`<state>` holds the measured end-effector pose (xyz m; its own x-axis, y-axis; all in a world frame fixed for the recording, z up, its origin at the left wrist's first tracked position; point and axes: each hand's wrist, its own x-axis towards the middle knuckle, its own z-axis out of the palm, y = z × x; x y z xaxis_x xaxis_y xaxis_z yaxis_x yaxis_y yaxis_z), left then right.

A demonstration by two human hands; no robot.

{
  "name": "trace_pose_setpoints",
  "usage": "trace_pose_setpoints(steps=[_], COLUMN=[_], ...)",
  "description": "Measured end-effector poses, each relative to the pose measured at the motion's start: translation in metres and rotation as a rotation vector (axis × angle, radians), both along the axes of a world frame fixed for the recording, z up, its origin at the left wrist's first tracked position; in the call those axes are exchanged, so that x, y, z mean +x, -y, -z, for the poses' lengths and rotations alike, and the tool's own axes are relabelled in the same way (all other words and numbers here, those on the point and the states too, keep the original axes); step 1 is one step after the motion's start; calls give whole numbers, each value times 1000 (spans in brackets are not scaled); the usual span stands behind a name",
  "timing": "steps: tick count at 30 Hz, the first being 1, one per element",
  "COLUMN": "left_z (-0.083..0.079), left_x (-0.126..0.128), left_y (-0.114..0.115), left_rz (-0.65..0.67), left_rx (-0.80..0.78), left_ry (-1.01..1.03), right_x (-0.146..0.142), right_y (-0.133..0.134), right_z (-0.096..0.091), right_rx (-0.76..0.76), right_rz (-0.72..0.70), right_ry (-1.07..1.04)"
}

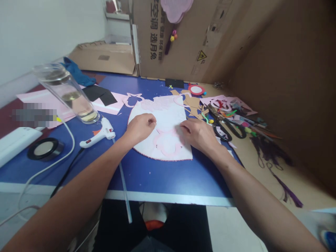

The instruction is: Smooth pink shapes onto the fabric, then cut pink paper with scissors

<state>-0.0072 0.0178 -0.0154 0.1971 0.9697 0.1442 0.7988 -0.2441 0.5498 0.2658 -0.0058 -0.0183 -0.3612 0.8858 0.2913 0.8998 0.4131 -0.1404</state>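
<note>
Cardboard point(181, 64): "选月兔" point(153, 46) (plus warning triangle point(202, 56)) | 2 hands point(141, 127) point(199, 134) at white sheet point(168, 115)

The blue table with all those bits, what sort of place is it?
Probably a craft-making corner, though whether at home or in a workshop I can't tell: there's a glue gun, brown card scraps and dark tassels.

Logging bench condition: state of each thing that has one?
White curved-edge sheet: flat, pink pieces on it
Clear cylindrical bottle: part-filled
White plastic glue gun: translucent stick protruding
Black-handled scissors: handles apart
Black round tape roll: flat
Left hand: curled, over sheet
Right hand: curled, at sheet edge
</note>
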Motion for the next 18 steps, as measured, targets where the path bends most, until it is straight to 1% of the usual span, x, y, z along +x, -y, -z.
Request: trace_pose_setpoints(steps=[8,18], left_z=[0,-1], left_x=[1,1], left_y=[0,0], left_rz=[2,-2], left_rx=[-2,-1], left_ry=[13,1], right_x=[1,0], right_y=[-1,0], right_z=[2,-1], right_rx=[-11,-28], right_rz=[1,12], right_ry=[-6,0])
